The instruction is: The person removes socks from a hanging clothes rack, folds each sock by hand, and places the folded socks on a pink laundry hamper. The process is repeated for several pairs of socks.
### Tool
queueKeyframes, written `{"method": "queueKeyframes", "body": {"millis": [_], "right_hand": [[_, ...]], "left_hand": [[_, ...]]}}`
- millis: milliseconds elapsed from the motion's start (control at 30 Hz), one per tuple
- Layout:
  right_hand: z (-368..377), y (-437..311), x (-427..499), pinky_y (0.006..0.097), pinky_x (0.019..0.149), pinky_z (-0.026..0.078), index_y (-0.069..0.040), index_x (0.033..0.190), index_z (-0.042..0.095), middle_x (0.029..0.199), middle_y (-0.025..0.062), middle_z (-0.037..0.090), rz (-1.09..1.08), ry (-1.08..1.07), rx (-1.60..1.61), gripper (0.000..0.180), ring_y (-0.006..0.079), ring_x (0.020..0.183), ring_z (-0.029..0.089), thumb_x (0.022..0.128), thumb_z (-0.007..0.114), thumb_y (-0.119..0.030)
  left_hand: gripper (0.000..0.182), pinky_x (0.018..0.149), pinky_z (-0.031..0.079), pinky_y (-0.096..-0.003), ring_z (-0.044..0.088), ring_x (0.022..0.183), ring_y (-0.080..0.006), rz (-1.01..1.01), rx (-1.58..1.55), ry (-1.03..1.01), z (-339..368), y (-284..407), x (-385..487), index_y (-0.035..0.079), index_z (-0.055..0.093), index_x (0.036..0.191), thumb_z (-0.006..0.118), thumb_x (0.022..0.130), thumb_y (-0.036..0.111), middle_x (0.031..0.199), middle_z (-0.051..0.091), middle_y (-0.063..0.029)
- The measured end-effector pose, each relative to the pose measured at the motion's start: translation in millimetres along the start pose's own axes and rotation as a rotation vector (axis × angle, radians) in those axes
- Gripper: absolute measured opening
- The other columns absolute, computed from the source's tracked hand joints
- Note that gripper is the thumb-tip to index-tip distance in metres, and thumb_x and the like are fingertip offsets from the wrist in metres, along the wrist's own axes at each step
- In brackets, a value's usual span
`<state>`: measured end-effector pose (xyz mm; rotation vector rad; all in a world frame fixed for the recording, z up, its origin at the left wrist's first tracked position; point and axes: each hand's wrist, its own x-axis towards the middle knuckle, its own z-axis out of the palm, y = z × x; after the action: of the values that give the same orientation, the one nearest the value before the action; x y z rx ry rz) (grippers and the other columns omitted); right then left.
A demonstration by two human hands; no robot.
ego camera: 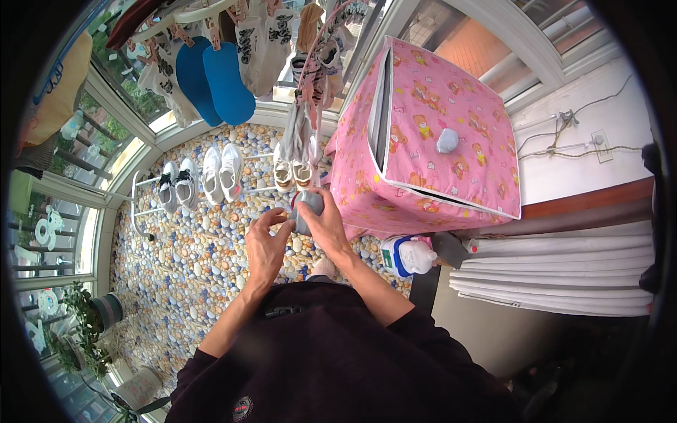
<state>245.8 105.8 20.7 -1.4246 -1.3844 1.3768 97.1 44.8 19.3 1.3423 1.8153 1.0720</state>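
A bundled grey cloth, likely a sock (311, 201), is gripped in my right hand (329, 224), whose thumb lies across it. At the bundle's left edge are the curled fingertips of my left hand (265, 238); whether they pinch it is unclear. A bit of red shows beside the bundle, too small to identify. A rolled pale grey ball of fabric (447, 141) rests on the pink bear-print fabric cover (433, 100) to the right. Beyond my hands, grey socks (296, 132) hang from a pink clip hanger.
White sneakers (221, 174) and other shoes stand on a white metal rack (153, 180). Blue insoles (227, 84) hang from pegs at the top. A white plastic jug (415, 256) stands beside the covered box. Potted plants (84, 322) line the left windows.
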Motion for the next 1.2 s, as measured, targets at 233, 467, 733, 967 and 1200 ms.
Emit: {"method": "queueKeyframes", "body": {"millis": [233, 467, 733, 967, 1200], "right_hand": [[-211.2, -62.4, 43.7, 0.0416, 0.101, 0.043, 0.008, 0.132, 0.05, 0.125, 0.0268, 0.055, -0.304, 0.682, -0.395, 0.062, 0.0335, 0.115, 0.056, 0.093, 0.066, -0.037], [-341.4, -34.0, 99.1, 0.0499, 0.103, 0.042, 0.001, 0.138, 0.05, 0.128, 0.0291, 0.058, -0.095, 1.008, -0.841, 0.062, 0.0455, 0.122, 0.054, 0.099, 0.049, -0.046], [-357.5, 27.0, 131.6, 0.0516, 0.096, 0.045, -0.005, 0.128, 0.056, 0.117, 0.0284, 0.062, -0.172, 0.913, -1.106, 0.043, 0.0463, 0.111, 0.057, 0.104, 0.042, -0.038], [-364.9, 26.6, 128.8, 0.0491, 0.101, 0.042, 0.0, 0.131, 0.054, 0.123, 0.028, 0.059, -0.238, 0.877, -0.889, 0.046, 0.0433, 0.117, 0.054, 0.105, 0.04, -0.035], [-381.7, 27.9, 128.1, 0.0457, 0.101, 0.042, 0.003, 0.128, 0.057, 0.127, 0.0252, 0.058, -0.306, 0.882, -0.588, 0.049, 0.039, 0.119, 0.054, 0.105, 0.042, -0.037]], "left_hand": [[0.027, 0.07, 0.056, -0.0291, 0.065, 0.084, -0.0151, -0.484, -0.42, -0.268, -9.2, -49.8, -5.0, -0.003, 0.062, 0.114, 0.064, 0.093, 0.014, 0.096, 0.067, -0.0072], [0.029, 0.071, 0.055, -0.029, 0.066, 0.083, -0.0159, -0.611, -0.407, -0.458, 2.0, -76.8, -29.1, -0.003, 0.063, 0.114, 0.065, 0.093, 0.016, 0.097, 0.068, -0.0085], [0.029, 0.069, 0.055, -0.0287, 0.066, 0.082, -0.0156, -0.656, -0.439, -0.422, 17.3, -70.9, -35.3, -0.002, 0.062, 0.115, 0.064, 0.093, 0.017, 0.096, 0.067, -0.0082], [0.026, 0.071, 0.056, -0.0288, 0.066, 0.082, -0.0161, -0.704, -0.5, -0.412, 36.5, -68.5, -39.6, -0.002, 0.062, 0.113, 0.063, 0.093, 0.015, 0.096, 0.067, -0.009], [0.026, 0.071, 0.056, -0.0293, 0.066, 0.082, -0.0163, -0.732, -0.492, -0.394, 53.5, -63.4, -48.0, -0.002, 0.061, 0.113, 0.063, 0.093, 0.015, 0.095, 0.067, -0.0088]]}}
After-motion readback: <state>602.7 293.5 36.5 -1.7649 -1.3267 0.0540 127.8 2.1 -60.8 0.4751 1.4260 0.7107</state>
